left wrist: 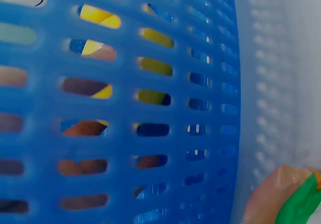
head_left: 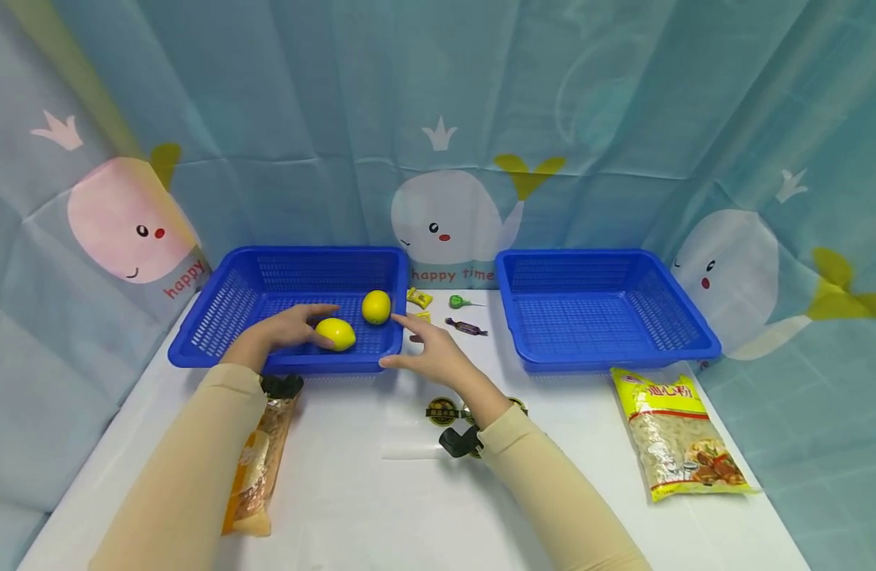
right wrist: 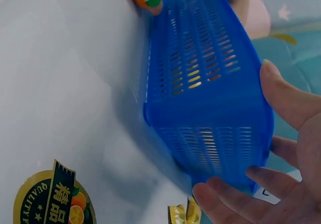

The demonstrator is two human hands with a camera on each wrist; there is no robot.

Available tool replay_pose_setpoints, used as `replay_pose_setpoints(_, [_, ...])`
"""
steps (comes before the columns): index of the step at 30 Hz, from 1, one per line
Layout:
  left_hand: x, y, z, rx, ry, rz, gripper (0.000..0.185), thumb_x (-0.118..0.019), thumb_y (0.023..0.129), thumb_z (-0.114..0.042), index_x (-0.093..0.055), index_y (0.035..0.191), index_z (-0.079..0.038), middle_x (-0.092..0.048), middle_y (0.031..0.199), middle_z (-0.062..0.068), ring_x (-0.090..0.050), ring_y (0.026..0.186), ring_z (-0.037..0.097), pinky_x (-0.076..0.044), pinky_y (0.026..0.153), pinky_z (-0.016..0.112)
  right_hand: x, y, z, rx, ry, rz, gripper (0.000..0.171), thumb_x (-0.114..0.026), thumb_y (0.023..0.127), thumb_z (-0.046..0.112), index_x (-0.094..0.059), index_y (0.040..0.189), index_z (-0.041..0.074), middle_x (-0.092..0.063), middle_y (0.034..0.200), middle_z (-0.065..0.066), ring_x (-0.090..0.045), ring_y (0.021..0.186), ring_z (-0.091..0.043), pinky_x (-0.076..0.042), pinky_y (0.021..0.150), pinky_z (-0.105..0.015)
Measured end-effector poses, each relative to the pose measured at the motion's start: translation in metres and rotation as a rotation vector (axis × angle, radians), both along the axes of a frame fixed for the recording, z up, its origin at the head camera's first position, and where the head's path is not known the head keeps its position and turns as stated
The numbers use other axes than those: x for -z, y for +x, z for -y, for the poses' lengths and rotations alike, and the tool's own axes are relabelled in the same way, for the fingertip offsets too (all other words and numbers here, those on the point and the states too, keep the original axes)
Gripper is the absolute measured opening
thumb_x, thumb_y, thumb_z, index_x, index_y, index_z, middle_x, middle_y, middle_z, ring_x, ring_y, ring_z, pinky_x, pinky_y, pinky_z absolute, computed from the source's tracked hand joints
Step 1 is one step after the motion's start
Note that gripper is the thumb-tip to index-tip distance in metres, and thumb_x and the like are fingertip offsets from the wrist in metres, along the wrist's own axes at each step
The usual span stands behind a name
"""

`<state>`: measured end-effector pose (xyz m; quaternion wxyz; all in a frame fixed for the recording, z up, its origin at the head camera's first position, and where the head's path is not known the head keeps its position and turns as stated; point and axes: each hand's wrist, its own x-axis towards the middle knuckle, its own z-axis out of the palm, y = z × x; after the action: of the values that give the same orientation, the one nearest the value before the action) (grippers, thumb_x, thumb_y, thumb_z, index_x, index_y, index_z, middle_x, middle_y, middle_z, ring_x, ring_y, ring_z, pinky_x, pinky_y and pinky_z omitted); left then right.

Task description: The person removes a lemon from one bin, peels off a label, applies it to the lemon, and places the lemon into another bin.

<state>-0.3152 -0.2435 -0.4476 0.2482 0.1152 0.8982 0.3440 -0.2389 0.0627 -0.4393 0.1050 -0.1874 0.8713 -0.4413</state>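
Observation:
Inside the left blue basket [head_left: 393, 361], my left hand [head_left: 284, 327] holds a yellow lemon [head_left: 340, 336], its thumb across the near side and its fingers along the far side. A second lemon [head_left: 376, 307] lies just to the right, near the basket's right wall. My right hand [head_left: 431, 353] is at that basket's right rim, thumb and fingers spread and nothing between them. In the right wrist view, the fingers [right wrist: 228, 199] stand right by the basket's end wall. The left wrist view looks through the slotted wall [left wrist: 125, 111], which hides much of the left hand.
Another blue basket [head_left: 588, 365] stands at the right. Between the baskets lie a dark-wrapped candy [head_left: 466, 327], a yellow packet [head_left: 419, 298] and a green item [head_left: 459, 301]. A pasta bag [head_left: 674, 436] lies front right; an orange-labelled packet [head_left: 255, 476] lies under the left forearm. Round stickers [head_left: 442, 411] mark the table.

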Motion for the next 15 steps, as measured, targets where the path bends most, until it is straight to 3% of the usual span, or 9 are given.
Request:
replay_pose_setpoints(6, [-0.003, 0.003, 0.0, 0.001, -0.029, -0.037, 0.066, -0.073, 0.092, -0.029, -0.048, 0.15, -0.012, -0.039, 0.156, 0.024, -0.035, 0.141, 0.046, -0.028, 0.116, 0.067, 0.001, 0.002, 0.001, 0.021, 0.019, 0.013, 0.085, -0.079, 0.083, 0.053, -0.04, 0.155, 0.031, -0.034, 0.163, 0.002, -0.054, 0.134, -0.034, -0.048, 0.107, -0.049])
replay_pose_setpoints(10, [-0.009, 0.007, 0.0, -0.008, -0.043, -0.056, 0.064, -0.075, 0.091, -0.033, -0.054, 0.146, -0.011, -0.045, 0.152, 0.023, -0.039, 0.138, 0.044, -0.03, 0.115, 0.065, 0.002, 0.004, 0.002, 0.026, 0.015, 0.027, 0.084, -0.077, 0.084, 0.055, -0.039, 0.156, 0.033, -0.035, 0.163, 0.001, -0.054, 0.134, -0.033, -0.048, 0.107, -0.049])
replay_pose_setpoints(15, [-0.017, 0.012, 0.003, -0.052, -0.015, -0.069, 0.062, -0.073, 0.093, -0.032, -0.052, 0.146, -0.007, -0.049, 0.148, 0.023, -0.053, 0.124, 0.038, -0.048, 0.103, 0.053, 0.001, 0.004, 0.001, 0.036, 0.014, 0.032, 0.084, -0.077, 0.084, 0.055, -0.038, 0.155, 0.035, -0.037, 0.162, 0.0, -0.055, 0.134, -0.031, -0.049, 0.107, -0.049])
